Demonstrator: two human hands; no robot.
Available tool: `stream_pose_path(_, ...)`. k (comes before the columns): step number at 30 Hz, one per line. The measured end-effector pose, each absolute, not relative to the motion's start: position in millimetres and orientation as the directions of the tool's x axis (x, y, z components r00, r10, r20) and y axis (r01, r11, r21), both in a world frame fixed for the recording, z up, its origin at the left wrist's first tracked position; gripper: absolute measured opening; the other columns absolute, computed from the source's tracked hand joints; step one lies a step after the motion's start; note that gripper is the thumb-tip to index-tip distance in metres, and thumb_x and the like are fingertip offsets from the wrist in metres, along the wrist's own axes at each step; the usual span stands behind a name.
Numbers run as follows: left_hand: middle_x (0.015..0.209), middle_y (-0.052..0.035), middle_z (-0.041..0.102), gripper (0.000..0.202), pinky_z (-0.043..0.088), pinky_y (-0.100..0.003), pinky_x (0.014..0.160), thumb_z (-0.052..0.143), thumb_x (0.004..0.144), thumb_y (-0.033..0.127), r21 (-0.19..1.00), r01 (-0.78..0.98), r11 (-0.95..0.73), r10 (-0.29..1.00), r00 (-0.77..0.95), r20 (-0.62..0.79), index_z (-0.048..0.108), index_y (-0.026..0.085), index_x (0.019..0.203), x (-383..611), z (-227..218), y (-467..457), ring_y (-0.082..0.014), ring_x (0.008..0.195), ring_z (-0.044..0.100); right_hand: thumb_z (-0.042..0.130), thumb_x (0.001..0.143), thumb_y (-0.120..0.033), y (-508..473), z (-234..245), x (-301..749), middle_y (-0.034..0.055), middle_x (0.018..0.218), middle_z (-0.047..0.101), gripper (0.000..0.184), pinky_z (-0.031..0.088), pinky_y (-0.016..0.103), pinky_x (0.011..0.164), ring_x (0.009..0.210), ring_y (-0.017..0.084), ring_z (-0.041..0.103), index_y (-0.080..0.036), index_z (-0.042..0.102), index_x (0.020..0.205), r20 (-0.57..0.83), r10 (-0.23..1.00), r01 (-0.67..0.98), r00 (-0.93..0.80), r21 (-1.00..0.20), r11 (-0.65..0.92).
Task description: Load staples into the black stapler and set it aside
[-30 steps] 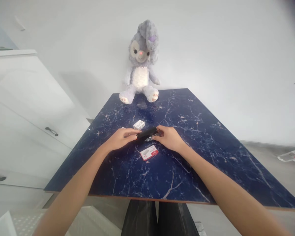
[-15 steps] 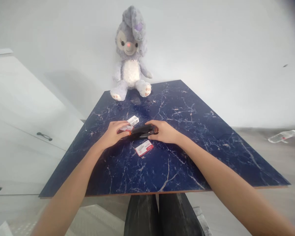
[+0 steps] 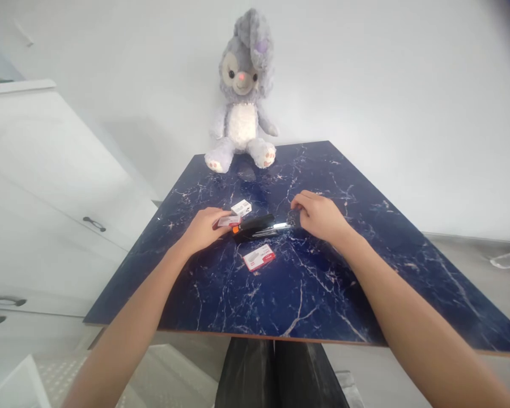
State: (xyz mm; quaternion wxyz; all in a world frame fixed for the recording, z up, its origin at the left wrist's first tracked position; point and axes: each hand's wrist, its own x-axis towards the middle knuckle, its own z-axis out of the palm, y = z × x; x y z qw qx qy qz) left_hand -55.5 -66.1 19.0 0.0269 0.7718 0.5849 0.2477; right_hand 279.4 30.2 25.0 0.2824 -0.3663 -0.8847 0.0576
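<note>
- On the middle of the blue, marble-patterned table (image 3: 297,306), a black device (image 3: 259,223) with an orange part (image 3: 237,229) at its left end lay aslant, between the two hands.
- Toward the right hand, a bright metal strip (image 3: 280,226) extended beyond the black body.
- At the device's orange end, the left hand (image 3: 204,229) rested with its fingertips close together, beside a red-and-white packet (image 3: 230,221); whether the fingers gripped the packet, the device or both could not be told.
- Near the strip's far end, the right hand (image 3: 319,215) was held with its fingers curled toward the thumb, the opening narrow; whether anything lay within it could not be told.
- Just beyond the packet stood a small white box (image 3: 241,208) with dark print.
- On the near side of the device, a red-and-white box (image 3: 259,258) lay flat, well apart from both hands.
- At the table's far edge, a grey plush toy (image 3: 243,124) with a white belly sat upright against the pale wall (image 3: 386,102).
- To the left stood a white cabinet (image 3: 59,170) with dark handles (image 3: 94,224).
</note>
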Motion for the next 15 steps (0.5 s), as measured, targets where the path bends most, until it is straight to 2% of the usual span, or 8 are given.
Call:
stream_pose_path(3,0.111,-0.0073,0.071,0.034,0.051,-0.038,0.091,0.051,0.098,0.045,0.443,0.857,-0.262,0.896,0.046,0.442,0.069,0.024,0.119,-40.7,29.1,-74.1,-0.0239,0.101,0.066,0.047,0.081,-0.004,17.4,25.8,267.5,0.0095,0.105,0.066,0.038,0.05,0.037,0.084,0.095,0.025,0.062,-0.02,0.066,0.109,0.544,0.647,0.541,-0.534,-0.368,0.756)
stream_pose_path(5,0.112,-0.0073,0.07,0.035,0.052,-0.035,0.088,0.047,0.1,0.044,0.524,0.804,-0.281,0.865,-0.024,0.5,0.067,0.023,0.119,-28.2,34.6,-80.5,-0.0216,0.098,0.066,0.051,0.087,-0.012,3.4,27.5,256.2,0.0115,0.118,0.064,0.04,0.049,0.043,0.096,0.11,0.029,0.059,-0.021,0.061,0.124,0.611,0.597,0.463,-0.52,-0.385,0.798)
stream_pose_path(8,0.113,-0.0075,0.068,0.029,0.055,-0.034,0.085,0.056,0.096,0.043,0.559,0.724,-0.405,0.829,0.033,0.559,0.068,0.023,0.114,-9.3,38.4,-89.8,-0.021,0.097,0.066,0.058,0.092,-0.028,-17.3,30.2,239.9,0.0116,0.133,0.059,0.044,0.046,0.048,0.107,0.123,0.031,0.054,-0.024,0.054,0.136,0.656,0.479,0.321,-0.584,-0.355,0.878)
stream_pose_path(12,0.113,-0.0063,0.068,0.023,0.052,-0.04,0.096,0.074,0.085,0.035,0.497,0.689,-0.528,0.765,0.13,0.631,0.072,0.027,0.106,5.1,36.5,-96.7,-0.0231,0.106,0.064,0.059,0.095,-0.033,-28.7,28.5,228.9,0.0101,0.126,0.062,0.035,0.053,0.042,0.1,0.116,0.026,0.061,-0.026,0.06,0.13,0.668,0.404,0.186,-0.625,-0.376,0.908)
stream_pose_path(13,0.114,-0.0065,0.068,0.024,0.051,-0.042,0.099,0.076,0.083,0.034,0.521,0.664,-0.536,0.766,0.124,0.63,0.073,0.027,0.105,5.8,35.5,-96.8,-0.0238,0.109,0.064,0.06,0.096,-0.032,-28.2,27.1,228.3,0.0098,0.123,0.064,0.032,0.054,0.041,0.098,0.112,0.025,0.063,-0.026,0.061,0.127,0.681,0.4,0.17,-0.613,-0.38,0.909)
stream_pose_path(15,0.119,-0.0078,0.068,0.028,0.05,-0.044,0.101,0.078,0.081,0.032,0.66,0.528,-0.534,0.805,0.077,0.589,0.073,0.026,0.107,4.3,33.7,-95.7,-0.0256,0.113,0.063,0.062,0.095,-0.03,-25.2,23.9,228.5,0.009,0.118,0.065,0.027,0.057,0.039,0.093,0.107,0.024,0.065,-0.026,0.063,0.122,0.706,0.4,0.151,-0.585,-0.39,0.908)
